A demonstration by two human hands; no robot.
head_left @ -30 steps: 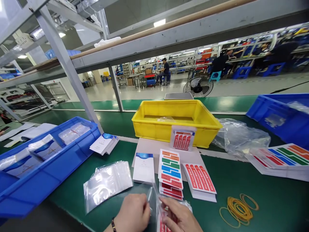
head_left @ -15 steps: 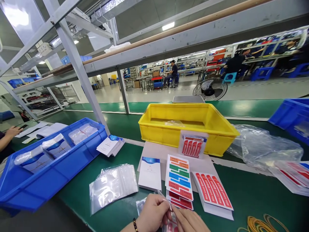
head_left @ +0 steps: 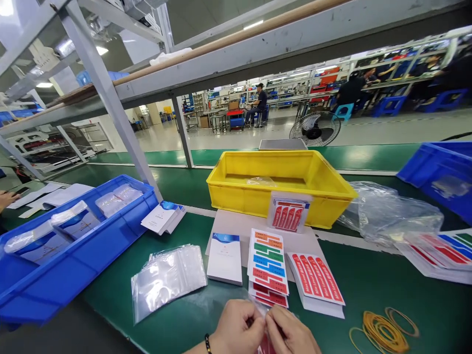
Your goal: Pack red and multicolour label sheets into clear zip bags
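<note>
At the near edge, my left hand (head_left: pixel 238 327) and my right hand (head_left: pixel 289 332) meet, thumbs and fingers pinched together. Between them is a clear plastic bag (head_left: pixel 264 344) with something red-printed inside, mostly hidden by my fingers. Just beyond lie a stack of multicoloured label sheets (head_left: pixel 268 263) and, to its right, a stack of red label sheets (head_left: pixel 317 280). Left of these is a pile of white booklets (head_left: pixel 224 260) with blue tops. Further left, flat clear bags (head_left: pixel 167 278) lie in a shiny pile.
A yellow bin (head_left: pixel 236 194) stands behind the stacks, with a filled bag (head_left: pixel 287 214) leaning on it. A blue bin (head_left: pixel 84 260) is at left, another blue bin (head_left: pixel 438 182) at right. Crumpled plastic (head_left: pixel 398 211) and rubber bands (head_left: pixel 383 332) lie rightward. A co-worker's hand (head_left: pixel 7 199) shows far left.
My right fingers have gone from nearly straight to curled in a pinch at the bag. The part of the bag sticking out left of my left hand has gone from sight. The view shifted slightly.
</note>
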